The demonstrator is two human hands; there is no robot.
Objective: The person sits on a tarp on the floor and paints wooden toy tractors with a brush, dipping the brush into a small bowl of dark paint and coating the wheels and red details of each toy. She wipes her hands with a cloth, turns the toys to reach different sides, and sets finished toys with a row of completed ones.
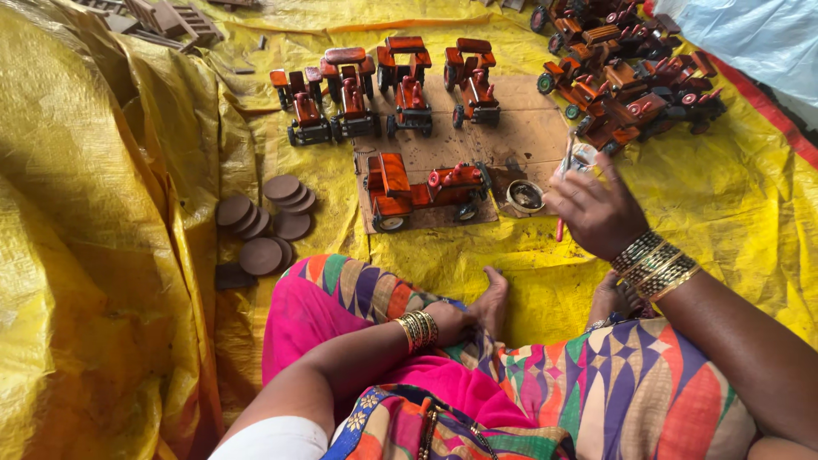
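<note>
My right hand (596, 209) holds a thin paintbrush (564, 183) upright, just right of a small round paint cup (525, 196). An orange and red wooden toy tractor (422, 192) lies on a brown cardboard sheet (528, 136) to the left of the cup. My left hand (450, 322) rests in my lap on the colourful patterned cloth, fingers curled, apparently holding nothing. A bare foot (494, 298) lies right beside it.
A row of several painted toy tractors (383, 89) stands behind the cardboard. A heap of more tractors (630, 72) lies at the back right. Brown wooden discs (264, 226) are stacked at the left. A yellow tarpaulin (102, 213) covers the floor and rises in folds at left.
</note>
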